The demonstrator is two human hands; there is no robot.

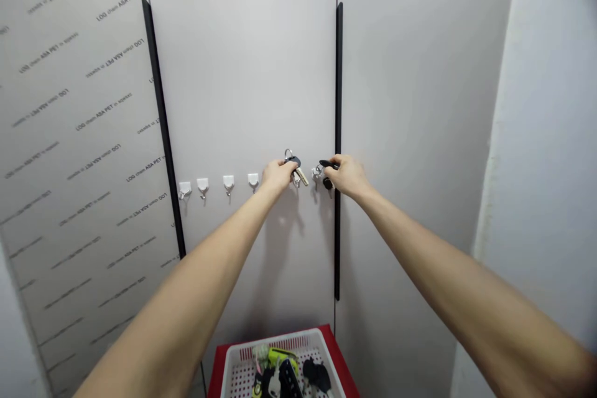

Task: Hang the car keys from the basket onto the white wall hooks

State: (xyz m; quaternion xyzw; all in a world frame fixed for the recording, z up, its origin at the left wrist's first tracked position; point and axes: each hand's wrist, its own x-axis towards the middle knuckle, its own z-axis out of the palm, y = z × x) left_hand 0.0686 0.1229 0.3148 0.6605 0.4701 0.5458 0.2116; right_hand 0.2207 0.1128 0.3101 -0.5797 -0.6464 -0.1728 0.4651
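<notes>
My left hand (278, 175) is closed on a key (301, 173) with a dark head and a metal ring, its blade pointing down to the right. It is held in front of the row of wall hooks, and partly covers one of them. Further right, my right hand (349, 174) pinches a bunch of keys (328, 165) with black heads. Its ring is at the rightmost white hook (315, 175); whether it hangs on the hook I cannot tell. To the left of my hands are several white adhesive hooks (228, 183) with metal hook ends.
Below stands a white plastic basket (233, 365) on a red surface (334, 348), holding several keys and a yellow-green item (282, 357). Long black handles (164, 118) run up the pale cabinet doors (242, 74). A white wall (541, 137) bounds the right side.
</notes>
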